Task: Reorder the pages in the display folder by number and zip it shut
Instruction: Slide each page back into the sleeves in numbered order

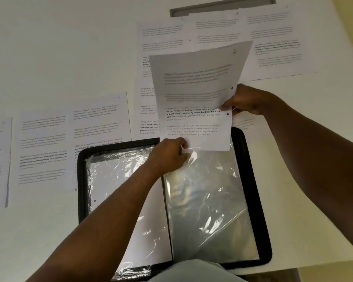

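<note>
Clear plastic sleeve lies just below page 2 — left hand pinches its mouth open, right hand grips the page's edge, long axis pointing down into the folder.

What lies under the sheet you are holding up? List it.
Under the held sheet lie loose printed pages on the table and the folder's top edge. Their covered parts cannot be seen.
</note>
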`<action>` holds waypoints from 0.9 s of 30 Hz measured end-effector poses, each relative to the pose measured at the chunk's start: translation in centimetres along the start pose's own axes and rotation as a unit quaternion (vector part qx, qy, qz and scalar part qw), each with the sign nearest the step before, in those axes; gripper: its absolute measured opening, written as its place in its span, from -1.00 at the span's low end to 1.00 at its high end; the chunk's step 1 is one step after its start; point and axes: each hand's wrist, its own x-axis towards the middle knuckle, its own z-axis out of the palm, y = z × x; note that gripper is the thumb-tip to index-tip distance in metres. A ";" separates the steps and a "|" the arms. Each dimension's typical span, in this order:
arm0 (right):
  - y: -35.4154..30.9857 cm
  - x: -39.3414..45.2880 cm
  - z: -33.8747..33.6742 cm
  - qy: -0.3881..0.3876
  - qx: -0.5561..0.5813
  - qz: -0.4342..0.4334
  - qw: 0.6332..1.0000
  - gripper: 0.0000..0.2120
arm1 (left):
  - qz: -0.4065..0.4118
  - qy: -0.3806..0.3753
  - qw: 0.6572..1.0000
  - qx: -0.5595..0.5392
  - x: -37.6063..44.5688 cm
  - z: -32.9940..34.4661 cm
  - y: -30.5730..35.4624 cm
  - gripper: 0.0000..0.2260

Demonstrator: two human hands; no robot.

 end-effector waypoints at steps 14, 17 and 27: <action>-0.9 1.5 -0.3 -0.037 0.072 0.010 0.997 -0.75 | 0.019 0.047 0.998 -0.022 0.0 -0.6 -0.3 -0.91; -0.7 1.8 0.7 -0.055 0.048 0.006 0.997 -0.69 | 0.015 0.044 0.998 -0.033 0.2 -0.6 -0.3 -0.89; 0.8 2.3 -1.9 -0.067 -0.028 0.003 0.997 0.05 | -0.008 0.028 1.000 -0.009 0.0 -0.8 -1.1 -0.80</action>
